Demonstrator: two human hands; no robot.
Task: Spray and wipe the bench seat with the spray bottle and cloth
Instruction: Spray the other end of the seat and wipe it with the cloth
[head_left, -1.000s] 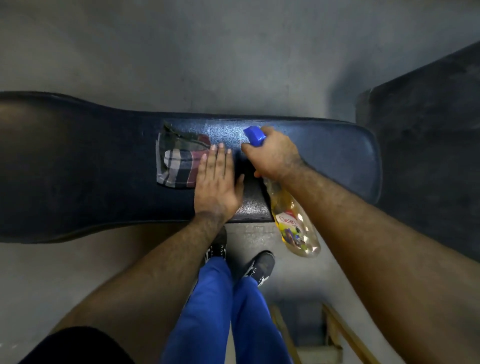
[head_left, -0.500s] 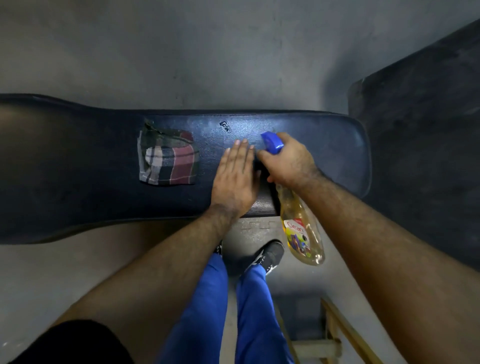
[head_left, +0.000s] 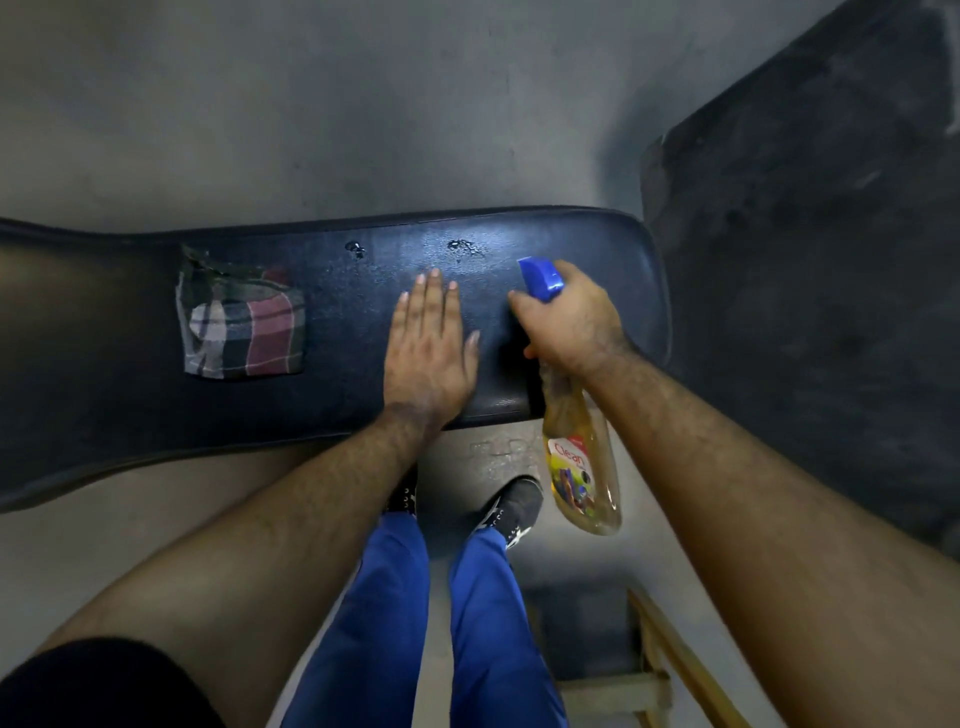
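Head view: the left hand (head_left: 428, 345) lies flat, fingers straight, on the dark bench seat (head_left: 613, 244). The right hand (head_left: 569, 322) grips the spray bottle (head_left: 582, 470) at its neck — blue nozzle over the seat. The plaid cloth (head_left: 241, 322) lies folded on the seat, left of both hands — untouched.

Dim overall — light pools at center, glare patch on the wet bench seat (head_left: 597, 244). Corners vignette dark. Wide-angle bends the edges — lower frame soft, center sharp.
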